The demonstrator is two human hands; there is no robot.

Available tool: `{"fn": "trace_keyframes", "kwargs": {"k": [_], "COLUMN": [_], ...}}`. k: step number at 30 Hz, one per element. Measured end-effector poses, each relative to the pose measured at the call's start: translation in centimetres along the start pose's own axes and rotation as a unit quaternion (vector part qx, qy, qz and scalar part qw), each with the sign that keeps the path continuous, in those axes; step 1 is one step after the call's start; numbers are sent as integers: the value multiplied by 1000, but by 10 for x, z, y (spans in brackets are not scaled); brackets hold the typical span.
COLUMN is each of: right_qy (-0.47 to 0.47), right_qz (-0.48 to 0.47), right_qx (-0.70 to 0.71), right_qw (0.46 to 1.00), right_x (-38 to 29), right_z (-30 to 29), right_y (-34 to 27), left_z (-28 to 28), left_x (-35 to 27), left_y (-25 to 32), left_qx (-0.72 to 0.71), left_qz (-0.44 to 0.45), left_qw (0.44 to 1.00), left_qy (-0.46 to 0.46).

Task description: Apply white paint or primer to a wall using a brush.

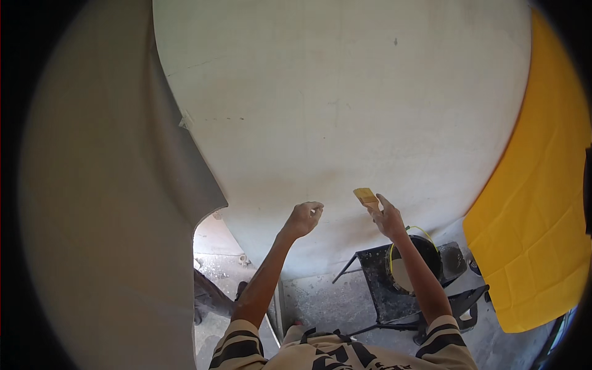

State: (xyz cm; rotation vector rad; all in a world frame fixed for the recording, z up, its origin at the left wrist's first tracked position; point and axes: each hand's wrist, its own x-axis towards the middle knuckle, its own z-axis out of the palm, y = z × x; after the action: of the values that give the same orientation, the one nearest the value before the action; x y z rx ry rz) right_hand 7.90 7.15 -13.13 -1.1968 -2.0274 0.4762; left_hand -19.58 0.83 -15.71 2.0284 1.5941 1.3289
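My right hand (390, 220) grips a flat paintbrush (366, 198) by its pale handle, bristles up and to the left, index finger raised apart from it. The yellowish bristles stand before a large off-white wall (333, 115); I cannot tell whether they touch it. My left hand (304, 219) hovers before the same wall, loosely curled, with a gap between thumb and fingers and nothing visible in it. Behind my right forearm, a black bucket (437, 261) with a yellow handle stands on a black chair (377, 277). Pale material shows inside it, partly hidden by my arm.
A grey-beige wall edge (199, 180) juts out at left, beside an opening. Through it show another person's leg (212, 291) and a paint-spattered floor (217, 266). Yellow fabric (527, 208) hangs at right. The chair's metal legs (344, 269) spread near my right side.
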Motion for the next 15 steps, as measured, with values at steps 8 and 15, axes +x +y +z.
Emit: {"fn": "trace_keyframes", "kwargs": {"k": [8,15], "right_qy": [44,113], "right_qz": [-117,-200], "right_qx": [10,-12], "right_qw": [992,973], "right_x": [71,123], "right_z": [-15,-116], "right_y": [-61,-161], "left_z": [-112,-168], "left_x": [48,131], "left_y": [32,110], "left_qx": [135,208], "left_qz": [6,184], "left_qw": [989,949], "left_qy": [50,153]}}
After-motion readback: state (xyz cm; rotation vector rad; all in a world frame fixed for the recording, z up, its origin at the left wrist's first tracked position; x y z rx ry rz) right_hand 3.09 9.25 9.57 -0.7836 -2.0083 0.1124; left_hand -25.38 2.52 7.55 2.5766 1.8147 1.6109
